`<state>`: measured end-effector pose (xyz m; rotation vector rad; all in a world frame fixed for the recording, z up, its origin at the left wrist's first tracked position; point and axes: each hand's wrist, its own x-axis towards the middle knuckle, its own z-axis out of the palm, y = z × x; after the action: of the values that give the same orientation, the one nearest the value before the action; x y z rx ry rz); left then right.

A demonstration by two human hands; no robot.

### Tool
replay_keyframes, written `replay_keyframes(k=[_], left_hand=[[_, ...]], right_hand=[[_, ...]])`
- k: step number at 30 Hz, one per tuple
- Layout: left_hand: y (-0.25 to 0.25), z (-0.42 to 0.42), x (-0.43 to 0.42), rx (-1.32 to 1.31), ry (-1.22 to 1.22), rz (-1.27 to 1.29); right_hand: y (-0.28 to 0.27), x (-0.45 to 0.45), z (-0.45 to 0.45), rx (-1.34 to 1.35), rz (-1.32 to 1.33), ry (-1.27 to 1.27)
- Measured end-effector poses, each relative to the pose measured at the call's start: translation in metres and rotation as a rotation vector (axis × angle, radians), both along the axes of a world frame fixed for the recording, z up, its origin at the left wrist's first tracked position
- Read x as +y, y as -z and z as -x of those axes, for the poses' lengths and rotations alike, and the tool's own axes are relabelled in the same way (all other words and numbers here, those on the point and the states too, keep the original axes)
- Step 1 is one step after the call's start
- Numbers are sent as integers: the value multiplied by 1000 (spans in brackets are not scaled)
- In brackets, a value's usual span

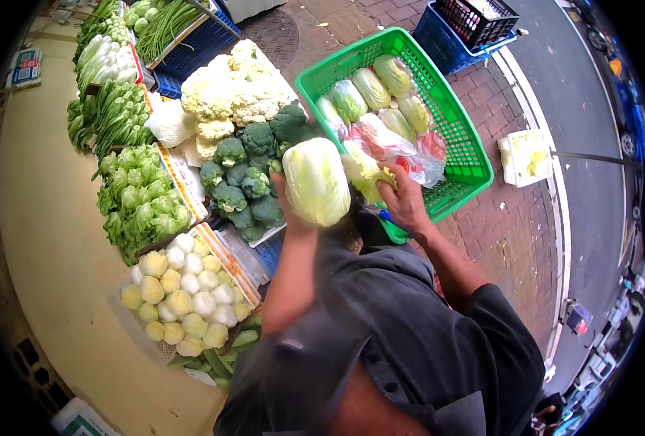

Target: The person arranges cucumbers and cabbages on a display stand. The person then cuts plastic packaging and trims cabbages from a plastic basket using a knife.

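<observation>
My half-curled left hand (287, 209) grips the cabbage (317, 182) from its left side, while my closed right hand (407, 203) pinches pale leaves (366, 178) beside it.

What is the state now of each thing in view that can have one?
Pale oblong napa cabbage: held up in left hand
Ruffled yellowish leafy piece: held by right hand
Green perforated plastic crate: open, partly filled
White translucent plastic bag: crumpled
Black plastic crate: stacked on blue plastic crate
White rectangular box: open, yellowish pieces inside
</observation>
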<state>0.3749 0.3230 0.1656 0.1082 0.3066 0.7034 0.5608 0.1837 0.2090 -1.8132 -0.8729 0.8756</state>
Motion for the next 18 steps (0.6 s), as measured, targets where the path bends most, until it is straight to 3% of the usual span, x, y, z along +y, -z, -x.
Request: replay_keyframes(k=[5, 11, 18], left_hand=[[21, -3, -8, 163, -42, -18], [26, 6, -6, 109, 23, -95], [10, 10, 3, 315, 23, -291]], right_hand=[[-10, -3, 29, 105, -196, -176], [1, -4, 36, 332, -77, -60], [5, -2, 30, 244, 48, -80]])
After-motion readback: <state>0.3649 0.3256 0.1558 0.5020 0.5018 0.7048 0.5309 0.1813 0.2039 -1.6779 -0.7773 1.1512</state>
